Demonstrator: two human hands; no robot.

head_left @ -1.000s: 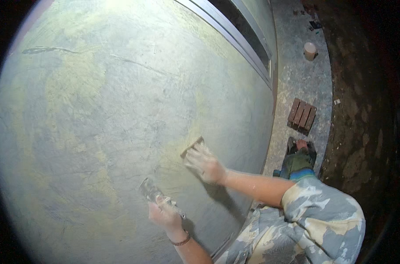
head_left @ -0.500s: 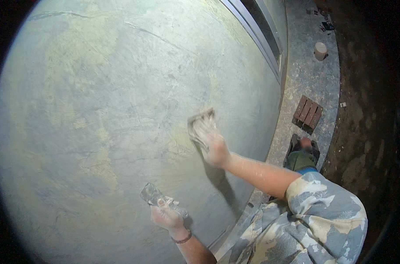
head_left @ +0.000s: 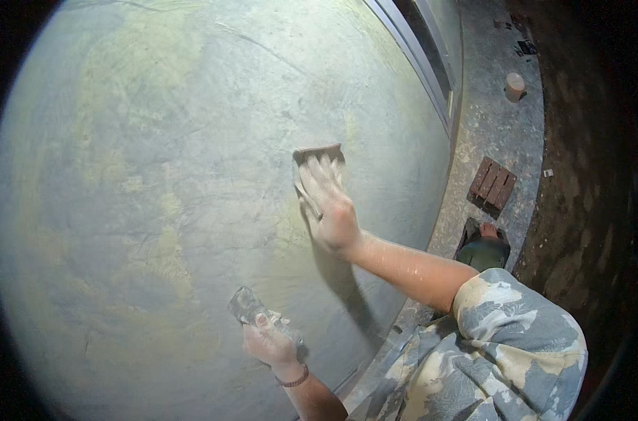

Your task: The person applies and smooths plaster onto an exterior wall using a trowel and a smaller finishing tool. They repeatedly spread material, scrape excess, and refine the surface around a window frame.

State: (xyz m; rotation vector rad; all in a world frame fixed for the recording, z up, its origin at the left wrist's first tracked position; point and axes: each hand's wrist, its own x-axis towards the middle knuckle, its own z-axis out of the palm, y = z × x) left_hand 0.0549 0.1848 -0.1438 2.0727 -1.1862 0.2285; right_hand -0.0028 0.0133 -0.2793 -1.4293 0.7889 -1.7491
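A wide wall (head_left: 171, 203), smeared grey with yellowish patches, fills most of the view. My right hand (head_left: 331, 203), coated in white dust, presses a folded brownish-grey sheet of sandpaper (head_left: 317, 149) against it. The sheet's edges stick out beyond my fingertips and along the hand's left side. Lower and to the left, my left hand (head_left: 270, 342) is closed around a flat grey, dust-covered block-like piece (head_left: 246, 304). Its upper end juts past my thumb; what it is exactly I cannot make out. A beaded bracelet circles that wrist.
At right runs a paint-spattered concrete ledge (head_left: 491, 126) with a brown slatted stool (head_left: 493, 185), a pale bucket (head_left: 514, 87) and small dark scraps farther off. My foot (head_left: 488, 230) is near the stool. A window frame (head_left: 420, 56) edges the wall; dark ground lies beyond.
My right hand and the sandpaper have slid a little up the wall, and the sheet has turned so its top edge is more level. My left hand barely shifts, keeping its hold.
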